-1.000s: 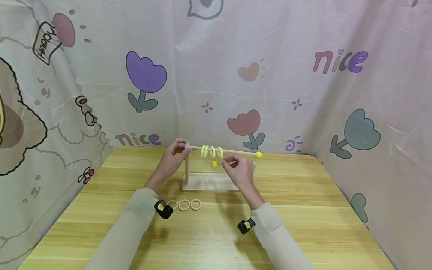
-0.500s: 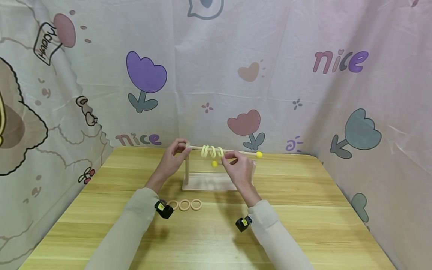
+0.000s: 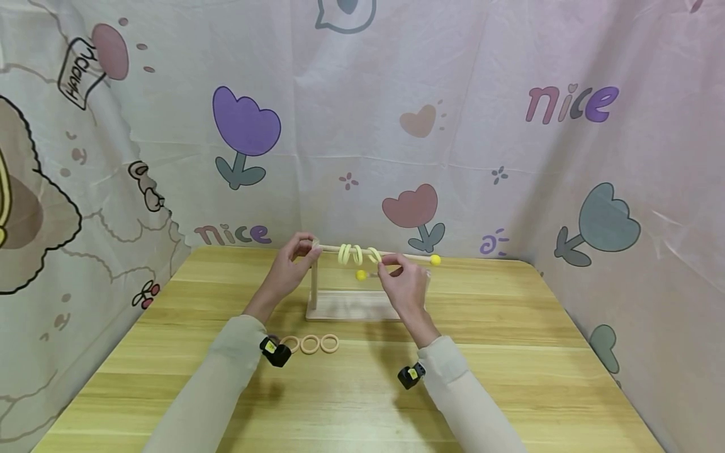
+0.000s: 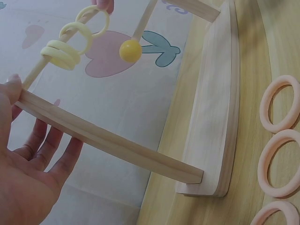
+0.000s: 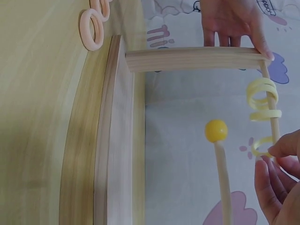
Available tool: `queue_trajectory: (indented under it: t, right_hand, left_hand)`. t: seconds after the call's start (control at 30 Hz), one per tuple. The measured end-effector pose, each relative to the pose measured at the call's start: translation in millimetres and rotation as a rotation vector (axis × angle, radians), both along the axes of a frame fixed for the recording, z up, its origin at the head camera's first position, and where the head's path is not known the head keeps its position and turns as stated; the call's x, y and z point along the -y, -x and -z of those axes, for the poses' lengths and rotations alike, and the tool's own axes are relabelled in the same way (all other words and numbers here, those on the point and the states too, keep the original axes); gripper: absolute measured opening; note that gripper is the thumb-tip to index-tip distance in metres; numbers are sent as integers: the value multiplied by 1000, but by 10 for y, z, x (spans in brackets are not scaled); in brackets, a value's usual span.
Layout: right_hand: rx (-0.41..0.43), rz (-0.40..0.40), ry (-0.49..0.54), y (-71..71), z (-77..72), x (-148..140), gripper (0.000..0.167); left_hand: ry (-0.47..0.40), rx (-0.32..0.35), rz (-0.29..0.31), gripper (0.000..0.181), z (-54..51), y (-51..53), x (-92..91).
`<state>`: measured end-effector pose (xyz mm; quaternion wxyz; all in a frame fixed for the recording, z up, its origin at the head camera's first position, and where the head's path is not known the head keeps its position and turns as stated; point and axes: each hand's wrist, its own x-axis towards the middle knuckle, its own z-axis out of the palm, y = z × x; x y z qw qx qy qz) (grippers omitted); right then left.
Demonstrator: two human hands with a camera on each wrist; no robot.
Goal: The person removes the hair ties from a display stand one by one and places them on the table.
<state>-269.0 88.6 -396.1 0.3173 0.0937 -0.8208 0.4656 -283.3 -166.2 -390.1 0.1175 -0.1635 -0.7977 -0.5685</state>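
My left hand (image 3: 287,263) grips the top of the left post (image 4: 112,136) of a wooden stand (image 3: 351,306), its thumb at the rod's end. Several pale yellow rings (image 4: 75,37) hang on the upper rod (image 3: 334,248), which ends at the right in a yellow ball (image 3: 435,260). With thumb and fingertips, my right hand (image 3: 406,284) pinches the rightmost yellow ring (image 3: 373,253), which encircles the rod and hangs tilted. The other rings sit further left, apart from it. A lower rod (image 5: 222,183) ends in another yellow ball (image 5: 216,131). My right hand hides much of the right post in the head view.
Peach-coloured rings (image 3: 309,352) lie in a row on the wooden table (image 3: 340,402), in front of the stand; the left wrist camera (image 3: 275,352) partly covers the row's left end. A printed cloth (image 3: 340,113) hangs behind the table.
My right hand has risen to the rightmost yellow ring, then drawn it slightly right, so the ring now tilts. My left hand stays at the post.
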Motion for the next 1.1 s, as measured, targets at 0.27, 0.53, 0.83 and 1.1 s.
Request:
queue_trajectory:
  t: [0.27, 0.53, 0.83, 1.1]
  right_hand:
    - [-54, -1, 31, 13, 13, -71, 5]
    - [-40, 12, 29, 11, 8, -132, 6]
    - [-43, 12, 55, 33, 30, -203, 8]
    - [-37, 27, 72, 28, 20, -267, 8]
  left_hand:
    - [2, -1, -7, 29, 1, 6, -1]
    - [-8, 1, 2, 31, -8, 0, 0]
    - [-14, 5, -3, 32, -16, -5, -13]
    - [-17, -1, -1, 33, -22, -11, -19]
